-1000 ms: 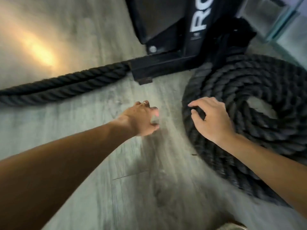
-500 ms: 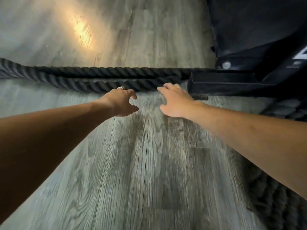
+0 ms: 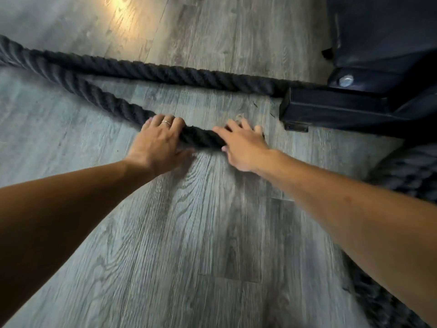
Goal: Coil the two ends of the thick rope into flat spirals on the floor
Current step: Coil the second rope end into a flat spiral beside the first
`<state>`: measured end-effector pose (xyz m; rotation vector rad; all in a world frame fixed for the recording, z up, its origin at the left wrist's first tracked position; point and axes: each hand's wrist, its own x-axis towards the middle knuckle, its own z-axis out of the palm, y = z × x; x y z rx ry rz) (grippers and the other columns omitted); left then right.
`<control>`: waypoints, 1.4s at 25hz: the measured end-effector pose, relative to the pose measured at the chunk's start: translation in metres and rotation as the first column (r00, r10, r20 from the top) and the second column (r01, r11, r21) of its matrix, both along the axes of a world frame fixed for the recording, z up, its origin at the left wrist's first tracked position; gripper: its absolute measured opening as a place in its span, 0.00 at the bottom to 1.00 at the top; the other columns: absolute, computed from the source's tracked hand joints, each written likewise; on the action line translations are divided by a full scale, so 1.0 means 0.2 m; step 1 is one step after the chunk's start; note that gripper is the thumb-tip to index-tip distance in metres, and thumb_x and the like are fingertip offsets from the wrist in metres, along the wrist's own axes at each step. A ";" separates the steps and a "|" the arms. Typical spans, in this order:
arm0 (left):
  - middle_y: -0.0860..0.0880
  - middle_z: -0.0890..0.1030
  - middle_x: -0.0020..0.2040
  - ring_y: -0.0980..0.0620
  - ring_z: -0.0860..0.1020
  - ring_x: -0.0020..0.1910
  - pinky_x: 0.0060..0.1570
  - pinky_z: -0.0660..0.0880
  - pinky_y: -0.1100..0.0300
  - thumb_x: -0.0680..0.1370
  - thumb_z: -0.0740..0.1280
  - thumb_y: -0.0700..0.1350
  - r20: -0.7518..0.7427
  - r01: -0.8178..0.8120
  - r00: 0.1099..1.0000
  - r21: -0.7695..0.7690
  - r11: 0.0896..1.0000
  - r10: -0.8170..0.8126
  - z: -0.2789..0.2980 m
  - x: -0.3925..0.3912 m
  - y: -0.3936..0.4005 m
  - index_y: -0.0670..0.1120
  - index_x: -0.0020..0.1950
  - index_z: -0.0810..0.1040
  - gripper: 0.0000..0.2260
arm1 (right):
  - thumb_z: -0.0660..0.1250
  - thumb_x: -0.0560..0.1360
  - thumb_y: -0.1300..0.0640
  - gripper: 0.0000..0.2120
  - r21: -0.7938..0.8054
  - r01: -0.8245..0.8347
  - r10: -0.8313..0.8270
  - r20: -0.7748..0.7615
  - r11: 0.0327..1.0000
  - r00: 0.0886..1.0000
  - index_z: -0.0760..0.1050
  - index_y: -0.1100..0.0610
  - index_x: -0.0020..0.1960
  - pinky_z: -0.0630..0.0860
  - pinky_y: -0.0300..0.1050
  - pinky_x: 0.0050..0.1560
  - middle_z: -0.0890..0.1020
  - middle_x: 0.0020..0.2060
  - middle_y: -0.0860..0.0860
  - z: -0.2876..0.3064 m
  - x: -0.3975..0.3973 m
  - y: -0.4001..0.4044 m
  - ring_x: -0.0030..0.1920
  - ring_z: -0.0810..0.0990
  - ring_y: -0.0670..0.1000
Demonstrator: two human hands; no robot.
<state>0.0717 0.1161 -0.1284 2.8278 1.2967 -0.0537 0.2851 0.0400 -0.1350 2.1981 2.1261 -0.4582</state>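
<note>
A thick black twisted rope (image 3: 201,137) lies on the grey wood floor. Its near strand runs from the far left down to my hands. My left hand (image 3: 159,140), with a ring on one finger, grips this strand from above. My right hand (image 3: 241,145) grips the same strand a short way to the right, and the strand's end is hidden under it. A second strand (image 3: 165,72) lies farther back and runs right to the black frame. Part of a finished rope coil (image 3: 409,176) shows at the right edge, half hidden by my right forearm.
A black metal rack base (image 3: 335,110) with a bolt (image 3: 345,80) stands at the upper right, close to my right hand. A bright patch of light falls on the floor (image 3: 212,233) at the top.
Both hands have moved from hovering above the floor onto the near rope strand and closed on it. That strand now lies pulled away from the far strand, toward me.
</note>
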 end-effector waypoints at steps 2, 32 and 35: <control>0.39 0.79 0.54 0.37 0.73 0.53 0.54 0.72 0.43 0.77 0.60 0.64 0.012 -0.007 1.000 0.009 1.000 0.007 0.03 -0.04 -0.08 0.46 0.65 0.73 0.27 | 0.64 0.81 0.55 0.28 -0.001 -0.011 0.011 -0.057 1.000 0.998 0.60 0.45 0.78 0.62 0.62 0.65 0.66 0.72 0.53 0.01 -0.11 -0.15 0.69 0.64 0.59; 0.47 0.84 0.49 0.50 0.85 0.40 0.36 0.83 0.55 0.68 0.78 0.58 -0.132 -0.249 0.777 -0.962 0.108 0.616 0.08 0.03 -1.27 0.50 0.62 0.73 0.28 | 0.70 0.76 0.47 0.29 -0.350 0.481 -0.588 -0.590 0.804 0.553 0.67 0.47 0.75 0.75 0.45 0.58 0.76 0.61 0.47 0.01 -0.22 -1.28 0.62 0.76 0.50; 0.48 0.77 0.63 0.53 0.79 0.58 0.54 0.79 0.57 0.71 0.76 0.59 0.221 -0.102 0.927 -0.631 0.769 0.304 0.07 -0.07 -1.07 0.55 0.74 0.64 0.36 | 0.69 0.76 0.47 0.37 -0.453 0.217 -0.461 -0.544 0.865 0.701 0.58 0.45 0.81 0.73 0.43 0.61 0.71 0.69 0.47 0.00 -0.17 -1.26 0.67 0.72 0.50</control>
